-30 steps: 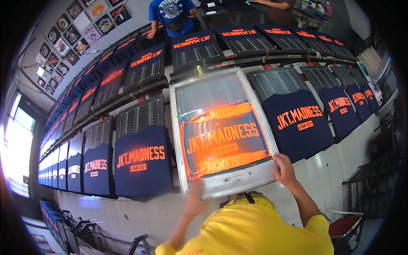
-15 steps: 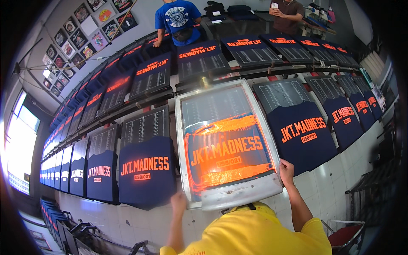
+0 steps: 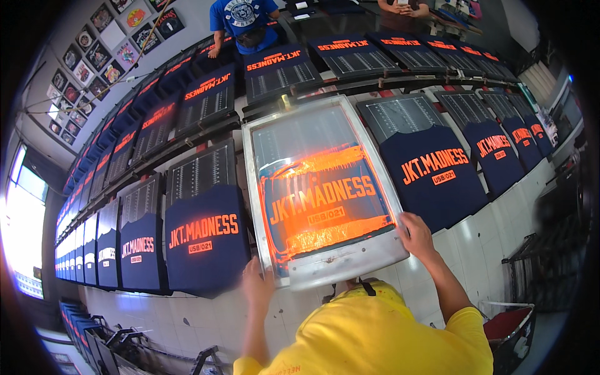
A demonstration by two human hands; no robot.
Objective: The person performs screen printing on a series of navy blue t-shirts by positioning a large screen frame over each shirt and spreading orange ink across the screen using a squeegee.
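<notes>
A metal-rimmed printing screen lies over a pallet in front of me, with a dark blue shirt showing through its mesh. Thick bright orange ink forms bands above and below the lettering on the mesh. A broad pale bar runs across the near end of the screen. At the lower left corner, my left hand has its fingers raised and apart, close against the rim. My right hand is at the lower right edge, thumb and fingers parted beside the rim; whether it touches is unclear.
Rows of pallets carry dark blue shirts with orange prints, including one shirt to the left and another to the right. Across the far row stands a person in a blue shirt. A metal rail runs behind the near pallets.
The whole view has shifted, so the scene sits higher and slightly left. Both hands have loosened from closed grips at the screen's rim to parted fingers. The screen stays over its pallet.
</notes>
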